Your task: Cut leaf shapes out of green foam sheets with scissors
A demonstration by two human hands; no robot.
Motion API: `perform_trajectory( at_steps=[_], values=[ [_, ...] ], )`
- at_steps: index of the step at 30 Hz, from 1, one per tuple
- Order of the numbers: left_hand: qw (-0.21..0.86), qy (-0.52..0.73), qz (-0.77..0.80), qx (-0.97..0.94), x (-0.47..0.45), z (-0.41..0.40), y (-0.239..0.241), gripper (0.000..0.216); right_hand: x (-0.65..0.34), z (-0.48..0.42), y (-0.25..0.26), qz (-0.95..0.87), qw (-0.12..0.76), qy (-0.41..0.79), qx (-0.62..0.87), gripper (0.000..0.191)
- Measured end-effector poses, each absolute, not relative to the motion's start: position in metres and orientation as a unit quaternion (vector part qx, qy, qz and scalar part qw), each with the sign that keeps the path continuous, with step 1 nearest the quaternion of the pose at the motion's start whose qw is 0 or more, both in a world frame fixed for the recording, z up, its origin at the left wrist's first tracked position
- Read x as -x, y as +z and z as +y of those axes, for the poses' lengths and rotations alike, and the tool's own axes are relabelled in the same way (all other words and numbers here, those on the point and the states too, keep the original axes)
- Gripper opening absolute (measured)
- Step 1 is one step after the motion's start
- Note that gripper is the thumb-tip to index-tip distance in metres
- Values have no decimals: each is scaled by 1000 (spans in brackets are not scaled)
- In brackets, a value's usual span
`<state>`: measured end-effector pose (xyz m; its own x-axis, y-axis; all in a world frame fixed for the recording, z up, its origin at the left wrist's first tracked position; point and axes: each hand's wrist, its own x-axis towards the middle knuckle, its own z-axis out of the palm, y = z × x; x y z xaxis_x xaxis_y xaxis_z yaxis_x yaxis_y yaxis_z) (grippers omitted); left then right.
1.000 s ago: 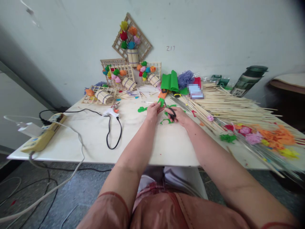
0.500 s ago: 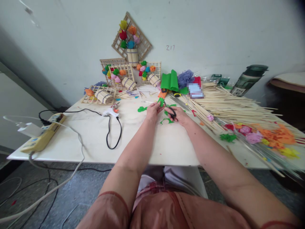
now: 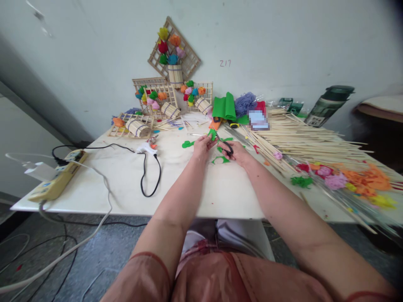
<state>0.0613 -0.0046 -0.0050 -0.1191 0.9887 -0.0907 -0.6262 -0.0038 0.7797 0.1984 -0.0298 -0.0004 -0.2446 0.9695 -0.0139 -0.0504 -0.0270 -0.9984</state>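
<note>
Scrap of green sheet (image 3: 213,134): we judge it light and floppy; our left hand (image 3: 202,147) pinches it near the cut, right hand (image 3: 239,154) closed on black scissors (image 3: 227,148).

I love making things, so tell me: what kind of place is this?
Most likely a small craft workshop. A heap of thin wooden sticks lies on the table, stick frames with coloured flowers lean against the wall, and the right hand holds scissors beside a green cut-out in the left hand.

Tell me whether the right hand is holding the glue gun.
No, the right hand grips black scissors, while the glue gun lies apart from it on the table.
</note>
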Motion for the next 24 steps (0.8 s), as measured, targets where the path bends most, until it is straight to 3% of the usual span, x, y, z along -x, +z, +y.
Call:
perform_trajectory(
  at_steps=[24],
  values=[
    [623, 669, 339, -221, -61, -4, -3, 10, -199, -19, -12, -553, 442, 561, 430, 27]
  ],
)
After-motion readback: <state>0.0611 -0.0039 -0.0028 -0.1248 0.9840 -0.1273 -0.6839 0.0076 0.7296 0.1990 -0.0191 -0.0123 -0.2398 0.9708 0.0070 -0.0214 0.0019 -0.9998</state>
